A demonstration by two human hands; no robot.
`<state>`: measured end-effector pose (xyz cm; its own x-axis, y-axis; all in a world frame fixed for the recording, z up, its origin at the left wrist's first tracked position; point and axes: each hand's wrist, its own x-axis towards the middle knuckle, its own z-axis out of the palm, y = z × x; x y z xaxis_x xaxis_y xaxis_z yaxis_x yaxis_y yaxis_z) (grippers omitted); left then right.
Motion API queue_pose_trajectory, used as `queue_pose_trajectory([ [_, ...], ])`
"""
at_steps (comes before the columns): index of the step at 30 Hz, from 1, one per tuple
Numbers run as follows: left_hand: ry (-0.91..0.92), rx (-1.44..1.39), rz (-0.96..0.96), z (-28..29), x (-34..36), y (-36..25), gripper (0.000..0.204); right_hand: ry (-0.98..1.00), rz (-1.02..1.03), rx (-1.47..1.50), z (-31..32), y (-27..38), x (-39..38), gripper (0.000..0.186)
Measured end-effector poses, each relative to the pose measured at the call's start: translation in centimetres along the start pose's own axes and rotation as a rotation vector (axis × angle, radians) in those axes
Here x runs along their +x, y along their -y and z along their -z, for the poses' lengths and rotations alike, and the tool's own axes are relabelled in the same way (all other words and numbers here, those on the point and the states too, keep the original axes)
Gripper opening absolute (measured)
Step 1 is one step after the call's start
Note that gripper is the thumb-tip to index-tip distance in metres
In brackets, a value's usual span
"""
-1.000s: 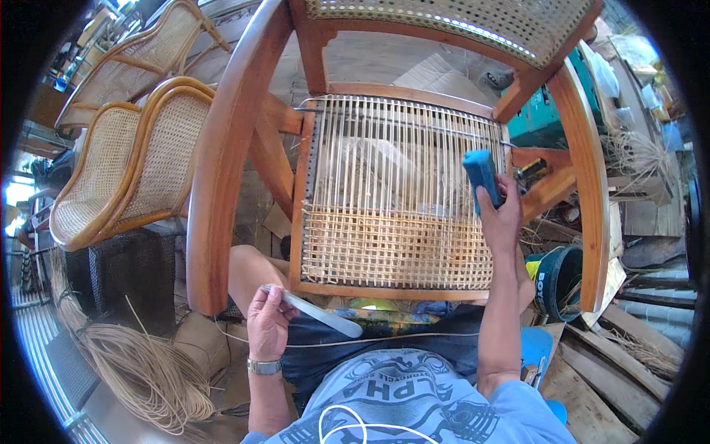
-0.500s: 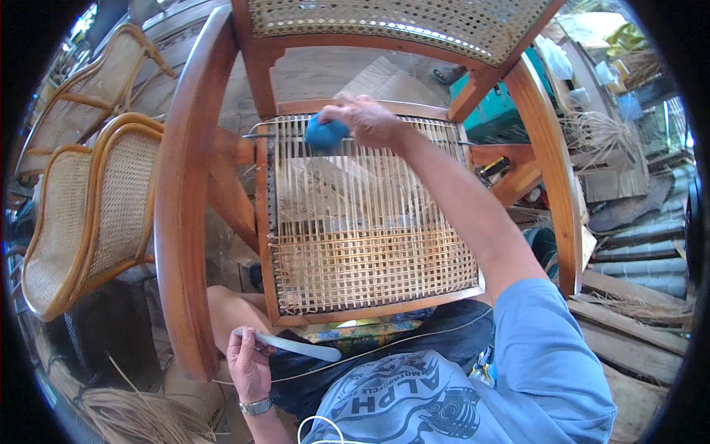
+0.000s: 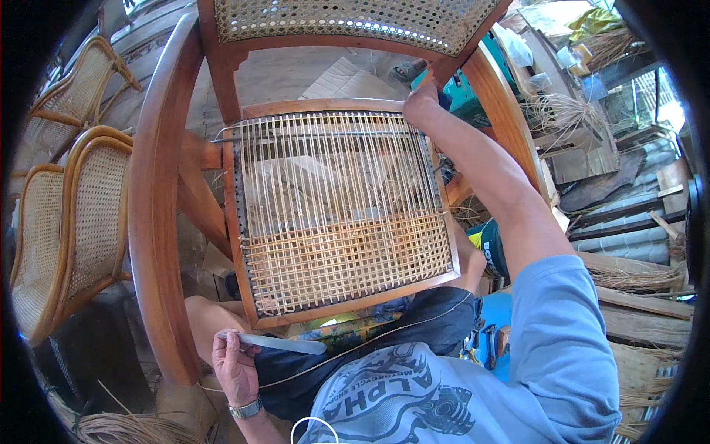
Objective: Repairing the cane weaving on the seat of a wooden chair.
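Note:
In front of me is a wooden armchair with a half-woven cane seat point(image 3: 347, 248). The near part is a crossed weave; toward the back run only lengthwise strands. My left hand point(image 3: 237, 370), low at the left, pinches a flat pale-grey strip point(image 3: 288, 344) with a rounded end, held over my lap. My right arm stretches to the seat's far right corner. There my right hand point(image 3: 423, 100) is beside the back post, its fingers hidden. The blue wad seen earlier cannot be made out clearly now. A thin cane strand point(image 3: 355, 349) crosses my lap.
Cane-backed chairs point(image 3: 96, 214) stand at the left. The armchair's thick left arm point(image 3: 159, 192) rises beside the seat. Cane bundles point(image 3: 129, 428) lie at lower left. Planks point(image 3: 643, 318) and corrugated sheets fill the right. A green box point(image 3: 466, 96) sits behind the chair.
My right hand has moved right from above the far seat strands to the back right corner, carrying the blue wad out of clear sight. The view has shifted; my left hand keeps the strip.

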<state>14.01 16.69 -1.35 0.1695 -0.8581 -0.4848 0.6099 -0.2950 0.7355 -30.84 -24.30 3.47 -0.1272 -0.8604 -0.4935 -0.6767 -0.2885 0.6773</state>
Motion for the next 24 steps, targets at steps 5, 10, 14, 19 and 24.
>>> queue_pose_trajectory([
  [5,-0.045,-0.067,-0.016,0.7,-0.4,0.0,0.007,-0.235,0.150,-0.148,1.1,0.9,-0.7,0.029],
  [10,-0.016,-0.086,0.020,0.7,-0.5,0.1,0.010,-0.390,0.450,-0.097,11.1,9.4,-0.3,0.024],
  [14,-0.046,-0.051,-0.026,0.2,-0.7,0.1,0.011,-0.483,0.592,0.013,21.3,15.2,-1.6,0.028],
  [19,-0.033,-0.093,-0.075,0.1,-1.2,-0.3,0.013,-0.702,0.679,0.526,24.5,15.4,-2.6,0.038],
  [24,-0.106,-0.025,-0.034,0.2,-0.7,-0.7,0.012,-0.881,0.674,0.655,17.0,15.4,-2.0,0.052],
])
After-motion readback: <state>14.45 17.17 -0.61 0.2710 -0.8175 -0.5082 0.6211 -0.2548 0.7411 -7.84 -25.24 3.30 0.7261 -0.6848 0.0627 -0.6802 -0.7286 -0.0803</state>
